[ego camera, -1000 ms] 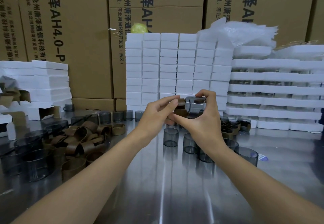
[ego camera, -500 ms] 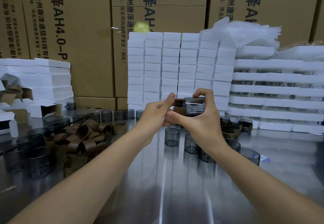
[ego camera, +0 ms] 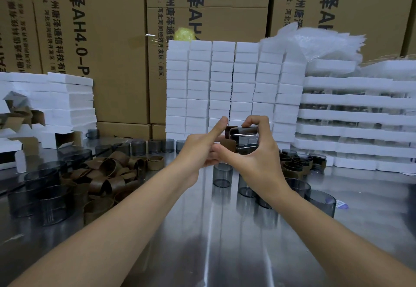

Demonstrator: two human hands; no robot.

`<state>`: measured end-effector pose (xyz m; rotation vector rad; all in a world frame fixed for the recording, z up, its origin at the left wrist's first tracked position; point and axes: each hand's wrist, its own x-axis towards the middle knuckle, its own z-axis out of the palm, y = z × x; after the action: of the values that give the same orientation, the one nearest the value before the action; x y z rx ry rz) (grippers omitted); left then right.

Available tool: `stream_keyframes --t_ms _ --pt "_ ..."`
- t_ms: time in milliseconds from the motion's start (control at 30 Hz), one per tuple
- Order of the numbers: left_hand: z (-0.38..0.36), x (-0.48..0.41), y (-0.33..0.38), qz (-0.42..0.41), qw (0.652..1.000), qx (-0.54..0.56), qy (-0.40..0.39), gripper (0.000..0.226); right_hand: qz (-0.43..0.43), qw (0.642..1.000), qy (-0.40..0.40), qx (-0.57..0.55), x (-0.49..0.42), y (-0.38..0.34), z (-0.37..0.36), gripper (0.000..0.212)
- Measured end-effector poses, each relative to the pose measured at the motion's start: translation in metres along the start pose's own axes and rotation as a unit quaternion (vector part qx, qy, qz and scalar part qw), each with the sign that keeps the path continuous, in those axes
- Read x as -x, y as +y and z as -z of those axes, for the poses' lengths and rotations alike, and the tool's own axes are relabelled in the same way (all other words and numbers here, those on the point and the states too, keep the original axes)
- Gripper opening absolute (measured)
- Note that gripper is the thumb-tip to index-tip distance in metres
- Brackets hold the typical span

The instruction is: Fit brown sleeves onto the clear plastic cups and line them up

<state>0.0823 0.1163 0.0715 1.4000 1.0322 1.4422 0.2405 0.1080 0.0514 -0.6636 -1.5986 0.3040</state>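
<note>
My right hand (ego camera: 253,151) grips a clear smoky plastic cup (ego camera: 246,137) held sideways above the steel table (ego camera: 202,241). A brown sleeve (ego camera: 230,138) sits partly over the cup's left end. My left hand (ego camera: 199,149) holds the sleeve from the left, its index finger stretched out along the top. Several bare cups (ego camera: 222,174) stand on the table just below my hands. Cups wearing brown sleeves (ego camera: 295,166) are grouped behind my right wrist. A heap of loose brown sleeves (ego camera: 105,174) lies at the left.
More smoky cups (ego camera: 45,194) crowd the table's left edge, and a row of cups (ego camera: 146,146) stands further back. White foam blocks (ego camera: 225,88) and foam trays (ego camera: 360,118) are stacked behind, before tall cardboard cartons (ego camera: 90,39). One cup (ego camera: 320,201) stands at the right.
Both hands stay raised with the cup and sleeve. My left index finger has straightened out, and the sleeve has moved a little further onto the cup.
</note>
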Motion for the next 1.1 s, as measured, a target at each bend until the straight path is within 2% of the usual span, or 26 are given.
stream_keyframes --t_ms 100,367,767,1000,1100 --pt "0.004 0.001 0.005 -0.005 1.000 -0.009 -0.019 0.065 0.023 0.999 -0.021 0.028 0.000 0.005 0.004 0.067" --pt "-0.006 0.005 0.001 -0.009 0.996 -0.052 -0.074 0.045 0.078 0.990 -0.071 0.090 0.005 0.020 0.014 0.066" --pt "-0.005 0.007 0.002 -0.006 0.992 -0.073 -0.102 0.044 0.105 0.975 -0.129 0.148 0.004 0.030 0.022 0.071" --pt "-0.005 0.007 0.003 -0.008 0.992 -0.063 -0.112 0.049 0.132 0.971 -0.120 0.160 0.004 0.030 0.020 0.072" --pt "-0.012 0.010 0.000 0.003 0.991 -0.032 -0.128 0.039 0.110 0.974 -0.114 0.164 -0.002 0.035 0.021 0.075"
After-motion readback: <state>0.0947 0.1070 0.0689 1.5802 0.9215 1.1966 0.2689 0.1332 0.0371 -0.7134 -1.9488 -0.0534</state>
